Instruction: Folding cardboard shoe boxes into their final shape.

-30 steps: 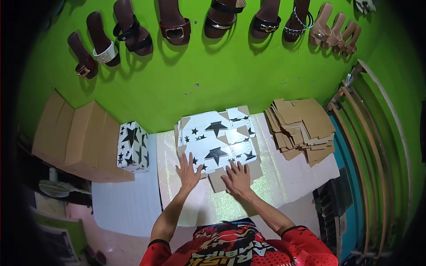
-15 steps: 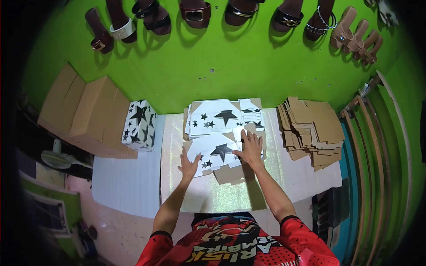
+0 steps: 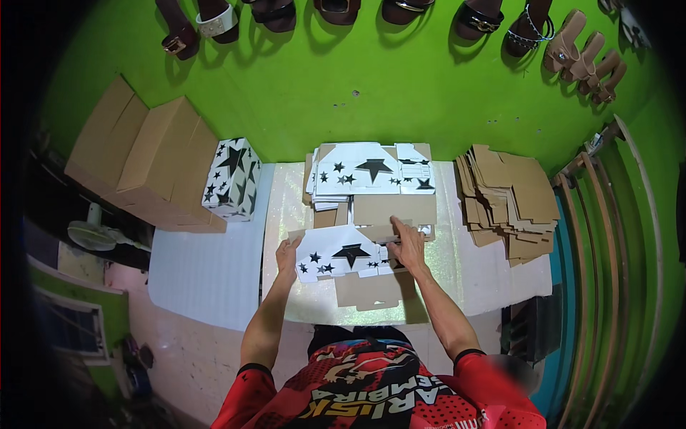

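Observation:
A flat, unfolded cardboard box (image 3: 332, 243), white with black stars, lies tilted between my hands over the near part of the table. My left hand (image 3: 287, 257) is closed on its left edge. At its right end my right hand (image 3: 409, 249) grips with the thumb on the printed side, and the forefinger stretches forward over the brown card. A brown flap (image 3: 368, 289) sticks out below it toward me. Just beyond lies a stack of similar flat star-printed boxes (image 3: 357, 168), with a brown piece (image 3: 393, 209) showing on the near side.
To the right rises an uneven stack of flat brown cardboard (image 3: 507, 200). On the left stand a folded star-patterned box (image 3: 232, 179) and tall brown boxes (image 3: 161, 161). Sandals (image 3: 336, 8) hang on the green wall (image 3: 286, 93). Wooden rails (image 3: 597, 272) run along the right side.
The flat star-printed box has come toward me and slightly left, away from the stack, uncovering brown card. My left hand has gone from spread beside it to closed on its edge.

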Demonstrator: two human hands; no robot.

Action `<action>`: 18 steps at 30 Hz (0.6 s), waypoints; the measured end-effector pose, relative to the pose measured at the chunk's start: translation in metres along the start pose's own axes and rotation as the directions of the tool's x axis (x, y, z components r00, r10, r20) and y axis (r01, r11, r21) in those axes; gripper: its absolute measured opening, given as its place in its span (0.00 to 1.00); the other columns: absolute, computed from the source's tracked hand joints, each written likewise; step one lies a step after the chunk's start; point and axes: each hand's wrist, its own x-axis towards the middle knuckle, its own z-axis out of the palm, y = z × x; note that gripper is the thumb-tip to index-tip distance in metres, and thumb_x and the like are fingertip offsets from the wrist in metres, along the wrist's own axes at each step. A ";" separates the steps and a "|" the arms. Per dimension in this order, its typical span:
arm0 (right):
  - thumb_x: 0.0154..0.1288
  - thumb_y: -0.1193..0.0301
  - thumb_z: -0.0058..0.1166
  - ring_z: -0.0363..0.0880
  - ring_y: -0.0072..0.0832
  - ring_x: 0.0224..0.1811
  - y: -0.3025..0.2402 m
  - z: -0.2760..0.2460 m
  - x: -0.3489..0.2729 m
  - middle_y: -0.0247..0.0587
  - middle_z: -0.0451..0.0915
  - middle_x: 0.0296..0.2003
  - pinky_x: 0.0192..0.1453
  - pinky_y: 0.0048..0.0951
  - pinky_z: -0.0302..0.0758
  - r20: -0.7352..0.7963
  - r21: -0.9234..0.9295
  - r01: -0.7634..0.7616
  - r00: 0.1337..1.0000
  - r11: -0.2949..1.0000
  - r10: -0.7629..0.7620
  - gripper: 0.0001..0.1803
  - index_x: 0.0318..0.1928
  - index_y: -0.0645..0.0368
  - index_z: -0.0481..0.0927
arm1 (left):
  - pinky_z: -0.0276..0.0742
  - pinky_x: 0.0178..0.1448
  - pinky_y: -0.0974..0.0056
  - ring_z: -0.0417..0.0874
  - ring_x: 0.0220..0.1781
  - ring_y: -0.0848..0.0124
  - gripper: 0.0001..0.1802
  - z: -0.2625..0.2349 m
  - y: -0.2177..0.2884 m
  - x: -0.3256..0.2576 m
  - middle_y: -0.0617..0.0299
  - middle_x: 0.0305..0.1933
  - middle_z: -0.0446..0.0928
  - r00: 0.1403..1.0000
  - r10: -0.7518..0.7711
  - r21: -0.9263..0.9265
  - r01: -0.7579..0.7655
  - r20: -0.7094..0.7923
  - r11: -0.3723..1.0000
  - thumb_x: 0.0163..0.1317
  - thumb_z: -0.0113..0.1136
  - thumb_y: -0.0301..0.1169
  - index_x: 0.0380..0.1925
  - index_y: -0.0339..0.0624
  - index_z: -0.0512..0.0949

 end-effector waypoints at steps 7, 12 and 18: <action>0.58 0.76 0.63 0.81 0.43 0.55 -0.049 0.008 -0.057 0.40 0.83 0.48 0.63 0.47 0.76 0.016 0.189 0.280 0.958 0.941 -0.288 0.22 0.55 0.49 0.88 | 0.73 0.54 0.63 0.77 0.47 0.68 0.20 -0.092 0.003 0.006 0.60 0.47 0.83 0.968 0.127 -0.007 -0.132 -0.216 0.991 0.68 0.73 0.44 0.48 0.42 0.77; 0.49 0.81 0.60 0.78 0.46 0.62 -0.101 0.015 -0.100 0.39 0.81 0.52 0.70 0.45 0.74 0.070 0.285 0.352 0.920 0.892 -0.386 0.20 0.45 0.50 0.90 | 0.73 0.55 0.62 0.78 0.50 0.68 0.21 -0.157 0.010 -0.016 0.59 0.49 0.81 0.953 0.179 -0.168 -0.224 -0.246 0.960 0.73 0.67 0.43 0.56 0.47 0.73; 0.46 0.86 0.59 0.74 0.52 0.71 -0.112 0.024 -0.135 0.44 0.78 0.66 0.73 0.48 0.73 -0.099 0.111 0.135 0.987 0.985 -0.125 0.20 0.38 0.50 0.89 | 0.71 0.62 0.63 0.74 0.57 0.72 0.17 -0.178 -0.004 -0.094 0.57 0.54 0.77 0.964 0.235 -0.102 -0.249 -0.127 0.963 0.78 0.61 0.38 0.56 0.39 0.72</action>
